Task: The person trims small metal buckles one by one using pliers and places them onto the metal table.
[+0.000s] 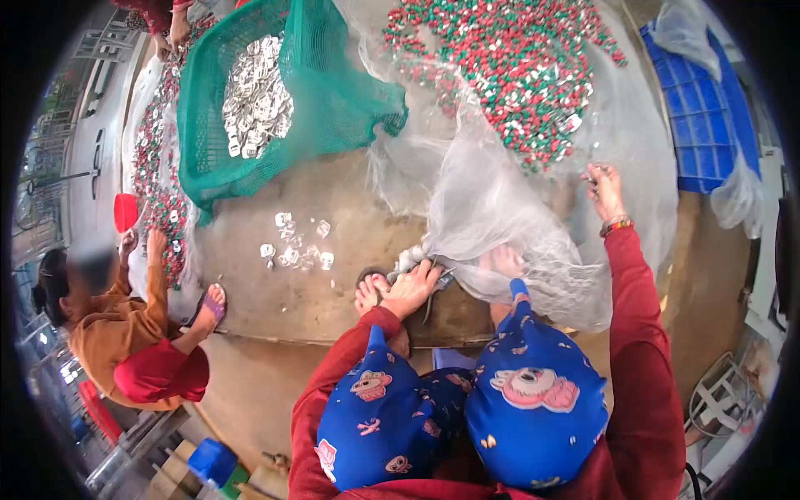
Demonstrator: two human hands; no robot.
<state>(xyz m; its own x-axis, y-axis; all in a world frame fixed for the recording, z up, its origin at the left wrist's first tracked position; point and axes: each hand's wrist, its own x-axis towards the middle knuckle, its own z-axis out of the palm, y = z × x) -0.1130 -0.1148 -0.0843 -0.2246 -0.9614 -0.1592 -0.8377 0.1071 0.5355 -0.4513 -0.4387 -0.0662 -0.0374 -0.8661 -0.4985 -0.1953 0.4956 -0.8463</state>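
My left hand (414, 287) is down by my left foot at the table's near edge, its fingers curled beside a gathered end of white netting (410, 257). Something thin and dark shows below it; what these fingers hold is hidden. Stretched out to the right, my right hand (606, 190) wears a beaded bracelet (616, 225) and has its fingers pinched together, with a small thing in them too tiny to name. Just beyond it lies a heap of small red, green and white pieces (533, 92) on the sheer netting (492, 200), which also covers my right foot.
A green mesh basket (196, 171) contains flat silvery-white pieces (258, 100). Similar loose pieces (296, 246) lie on the brown tabletop (358, 192). Blue crates (692, 108) stand right. A co-worker (133, 333) squats left by more coloured pieces; another person's hands (175, 33) show top left.
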